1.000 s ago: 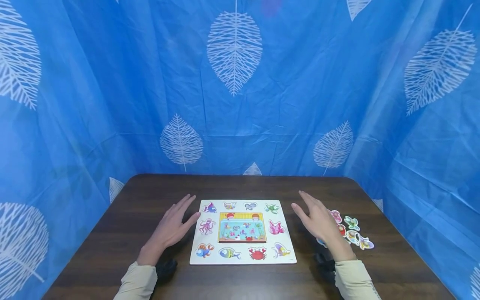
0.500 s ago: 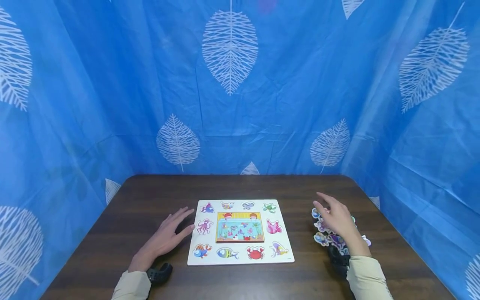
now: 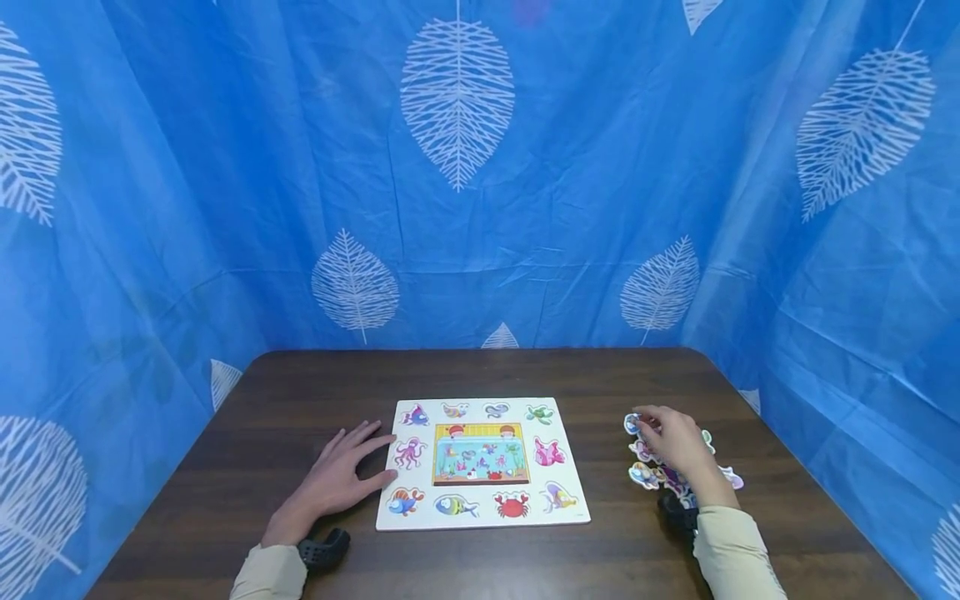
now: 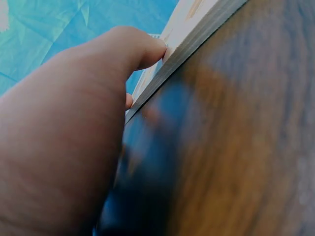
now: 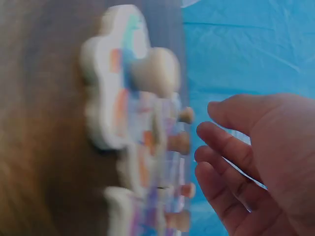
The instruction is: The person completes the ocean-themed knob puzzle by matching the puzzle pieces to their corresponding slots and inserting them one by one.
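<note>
A white puzzle board [image 3: 491, 522] lies on the table, with sea-animal pictures around a fish-tank scene. At its left edge my left hand [image 3: 333, 475] rests with fingers spread, thumb and forefinger touching the border. The left wrist view shows the thumb [image 4: 145, 49] against the board's side [image 4: 192, 42]. My right hand [image 3: 682, 450] is over a cluster of loose puzzle pieces [image 3: 643, 475] to the right, fingertips close to a small blue piece [image 3: 631, 424]. In the right wrist view the fingers are loosely bent beside wooden knobs [image 5: 179, 142], with nothing between them. The hand hides several pieces.
The dark wooden table [image 3: 450, 567] has blue curtain [image 3: 525, 208] with white leaf prints behind and on both sides. A black band [image 3: 324, 550] sits on the left wrist, another [image 3: 678, 512] on the right. A piece [image 5: 110, 98] with a round knob stands out nearest the right wrist camera.
My right hand has moved right from beside the board, then lowered over the loose pieces. My left hand has shifted slightly and now touches the board's left edge.
</note>
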`<state>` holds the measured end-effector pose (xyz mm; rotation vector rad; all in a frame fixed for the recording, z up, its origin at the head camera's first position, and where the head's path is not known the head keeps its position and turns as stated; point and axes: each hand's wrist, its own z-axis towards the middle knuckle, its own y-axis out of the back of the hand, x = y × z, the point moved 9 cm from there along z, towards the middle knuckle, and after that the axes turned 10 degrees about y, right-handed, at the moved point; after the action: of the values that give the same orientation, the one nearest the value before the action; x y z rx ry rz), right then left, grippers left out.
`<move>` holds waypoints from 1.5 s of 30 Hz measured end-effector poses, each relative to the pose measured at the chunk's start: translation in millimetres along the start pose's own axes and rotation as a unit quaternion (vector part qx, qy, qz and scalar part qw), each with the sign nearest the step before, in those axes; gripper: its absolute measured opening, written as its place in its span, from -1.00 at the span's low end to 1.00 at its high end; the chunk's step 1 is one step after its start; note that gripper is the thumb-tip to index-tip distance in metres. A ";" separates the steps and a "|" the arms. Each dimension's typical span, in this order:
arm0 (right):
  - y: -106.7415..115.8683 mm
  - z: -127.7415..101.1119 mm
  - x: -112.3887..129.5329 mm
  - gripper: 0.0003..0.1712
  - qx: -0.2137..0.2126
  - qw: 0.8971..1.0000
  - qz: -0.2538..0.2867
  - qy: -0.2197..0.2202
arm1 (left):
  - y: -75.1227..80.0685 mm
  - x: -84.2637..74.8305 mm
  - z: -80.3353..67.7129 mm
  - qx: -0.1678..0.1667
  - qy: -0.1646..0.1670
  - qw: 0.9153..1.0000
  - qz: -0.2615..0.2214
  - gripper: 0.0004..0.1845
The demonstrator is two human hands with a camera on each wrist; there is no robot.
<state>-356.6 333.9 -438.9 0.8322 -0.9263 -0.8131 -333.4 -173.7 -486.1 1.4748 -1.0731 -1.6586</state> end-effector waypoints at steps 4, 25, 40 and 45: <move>-8.5 -3.5 -4.4 -0.70 0.010 1.000 -0.015 -0.015 | -2.0 -0.7 0.6 0.001 0.001 1.000 0.001 -0.25; -10.8 -0.5 -17.5 -0.83 -0.046 0.997 -0.013 -0.063 | -0.8 -0.5 0.4 -0.003 0.000 1.000 -0.006 -0.27; 2.6 13.6 10.7 -0.81 -0.122 0.992 -0.012 -0.011 | 1.2 -1.2 -1.9 -0.002 0.006 1.000 -0.013 -0.26; -6.4 21.4 27.6 -0.82 -0.084 0.996 -0.009 -0.014 | 0.3 -0.4 -2.3 -0.001 0.009 1.000 -0.017 -0.27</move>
<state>-367.1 302.0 -427.5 0.6851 -0.8637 -0.9075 -331.1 -173.8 -485.7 1.5116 -1.0405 -1.6668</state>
